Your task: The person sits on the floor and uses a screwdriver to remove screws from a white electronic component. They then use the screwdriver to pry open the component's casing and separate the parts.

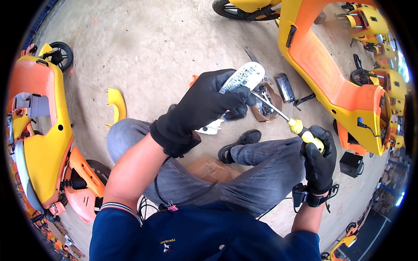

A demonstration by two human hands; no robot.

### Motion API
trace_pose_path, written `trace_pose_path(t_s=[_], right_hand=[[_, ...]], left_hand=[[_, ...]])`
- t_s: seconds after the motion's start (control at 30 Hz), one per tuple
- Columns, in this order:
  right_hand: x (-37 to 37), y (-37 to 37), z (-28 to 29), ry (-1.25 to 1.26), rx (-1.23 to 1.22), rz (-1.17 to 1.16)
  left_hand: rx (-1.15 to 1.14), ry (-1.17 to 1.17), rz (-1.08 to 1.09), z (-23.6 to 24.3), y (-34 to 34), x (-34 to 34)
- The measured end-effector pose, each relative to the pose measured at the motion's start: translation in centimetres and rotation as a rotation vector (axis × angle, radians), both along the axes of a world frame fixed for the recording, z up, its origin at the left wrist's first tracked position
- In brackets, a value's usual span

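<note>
My left hand (204,100), in a black glove, is closed around an oval white and silver part with a textured, shiny face, perhaps a lamp unit (249,75). My right hand (321,163), also gloved, grips the yellow and black handle of a screwdriver (297,126). Its metal shaft slants up and left, and the tip ends at the lower edge of the oval part, beside my left fingers. Whether the tip sits in a screw cannot be made out. Below my left hand, a white piece (212,127) is partly hidden.
A box of small hardware (265,104) stands on the floor beyond my hands, beside a black rectangular item (285,88). Yellow-orange scooters stand at left (61,130) and right (322,69). A curved yellow panel (116,106) and a black box (351,164) lie on the floor.
</note>
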State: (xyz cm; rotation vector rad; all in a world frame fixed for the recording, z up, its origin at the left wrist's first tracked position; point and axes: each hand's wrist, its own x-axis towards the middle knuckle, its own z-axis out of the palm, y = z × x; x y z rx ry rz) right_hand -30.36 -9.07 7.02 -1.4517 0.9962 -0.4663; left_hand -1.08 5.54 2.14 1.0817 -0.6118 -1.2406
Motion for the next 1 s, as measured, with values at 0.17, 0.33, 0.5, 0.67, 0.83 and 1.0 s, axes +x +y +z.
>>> trace_pose_path(t_s=[0.17, 0.33, 0.5, 0.67, 0.83, 1.0], right_hand=[[0.1, 1.1, -0.2, -0.038, -0.043, -0.05], [-0.2, 2.9, 0.7, -0.014, -0.222, -0.048], [-0.1, 4.5, 1.6, 0.084, -0.642, 0.074], [0.2, 5.6, 2.6, 0.15, -0.881, 0.245], [0.3, 6.2, 3.5, 0.198, -0.951, 0.323], [0.4, 6.4, 3.7, 0.234, -0.976, 0.418]], left_hand=[[0.007, -0.003, 0.034, 0.1, -0.2, -0.3], [0.013, -0.007, 0.067, 0.0, -0.1, -0.5], [0.017, -0.031, 0.108, -0.3, -0.3, -0.7], [0.002, -0.044, 0.133, -0.6, -0.3, -0.8], [0.006, -0.153, 0.157, -1.0, -0.2, -1.0], [-0.011, -0.282, 0.197, -1.4, -0.3, -1.1]])
